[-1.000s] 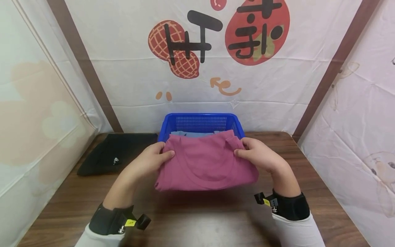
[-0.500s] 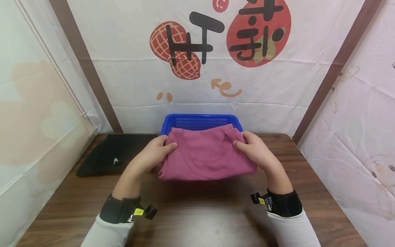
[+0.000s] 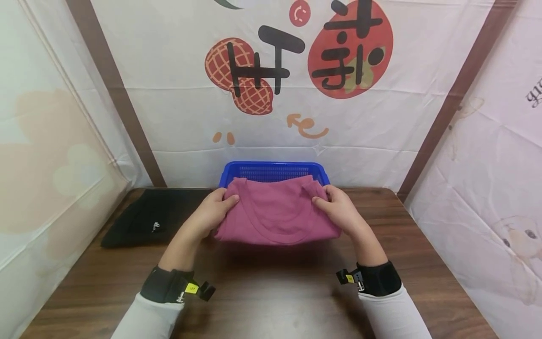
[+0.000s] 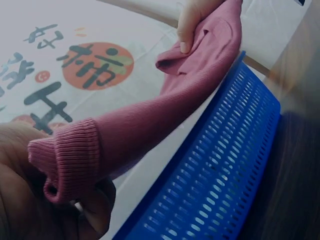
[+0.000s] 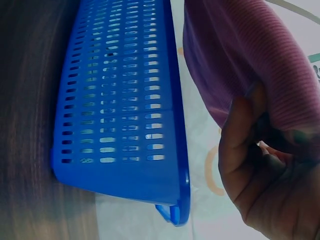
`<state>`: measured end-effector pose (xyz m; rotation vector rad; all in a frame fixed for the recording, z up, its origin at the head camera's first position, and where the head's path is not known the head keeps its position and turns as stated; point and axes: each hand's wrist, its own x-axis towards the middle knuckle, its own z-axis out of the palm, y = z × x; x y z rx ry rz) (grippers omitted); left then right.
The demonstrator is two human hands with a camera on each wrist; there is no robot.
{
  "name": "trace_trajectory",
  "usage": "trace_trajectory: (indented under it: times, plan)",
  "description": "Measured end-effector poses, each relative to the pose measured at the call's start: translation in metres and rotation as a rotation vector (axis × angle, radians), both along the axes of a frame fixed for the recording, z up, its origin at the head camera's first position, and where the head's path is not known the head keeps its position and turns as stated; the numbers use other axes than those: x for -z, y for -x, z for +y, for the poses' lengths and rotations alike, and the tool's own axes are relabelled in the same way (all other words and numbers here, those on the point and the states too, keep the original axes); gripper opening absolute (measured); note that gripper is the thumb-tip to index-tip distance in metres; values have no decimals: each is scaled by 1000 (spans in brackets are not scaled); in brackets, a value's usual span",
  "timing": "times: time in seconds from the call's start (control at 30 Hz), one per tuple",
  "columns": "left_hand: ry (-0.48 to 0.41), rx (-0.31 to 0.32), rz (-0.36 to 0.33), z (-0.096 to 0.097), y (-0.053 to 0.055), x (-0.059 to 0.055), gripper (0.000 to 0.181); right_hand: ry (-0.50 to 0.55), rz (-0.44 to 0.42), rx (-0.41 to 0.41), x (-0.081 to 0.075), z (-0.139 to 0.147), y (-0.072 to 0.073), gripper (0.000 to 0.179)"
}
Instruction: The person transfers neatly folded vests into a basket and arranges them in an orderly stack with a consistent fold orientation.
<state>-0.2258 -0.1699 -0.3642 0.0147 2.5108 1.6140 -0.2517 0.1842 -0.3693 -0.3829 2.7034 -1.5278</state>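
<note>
A folded pink shirt (image 3: 277,212), its round neckline facing up, hangs between my two hands. My left hand (image 3: 211,209) pinches its left edge, thumb on top, and my right hand (image 3: 340,209) grips the right edge likewise. Behind and partly beneath the shirt stands a blue plastic basket (image 3: 275,165); the shirt covers its front from the head view. Both wrist views put the cloth above the basket's slotted wall (image 4: 210,185). In the right wrist view, the fingers (image 5: 237,135) curl under ribbed pink cloth. What lies inside the basket is hidden.
A folded black garment (image 3: 144,219) with a small white mark lies on the wooden table (image 3: 271,292) left of the basket. Behind the table hangs a printed white cloth (image 3: 178,113), with more cloth walls at both sides.
Both hands have carried the pink shirt slightly forward over the basket. Light blue cloth seen in the basket a second ago is now covered. The grip looks the same.
</note>
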Motion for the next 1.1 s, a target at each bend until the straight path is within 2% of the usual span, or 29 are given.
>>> trace_trajectory:
  times: [0.17, 0.37, 0.5, 0.8, 1.1]
  plan:
    - [-16, -20, 39, 0, 9, 7, 36, 22, -14, 13, 4, 1, 3, 29]
    - [-10, -25, 44, -1, 17, 10, 36, 51, -26, 15, 12, -1, 11, 31]
    - [-2, -8, 60, -1, 21, 8, 37, 67, -45, 17, 14, -1, 16, 32]
    - [40, 4, 66, -5, 40, 0, 38, 12, -1, 37, 8, -2, 31, 34]
    - [107, 17, 98, -7, 53, 2, 36, 27, -27, 43, 10, -3, 43, 34]
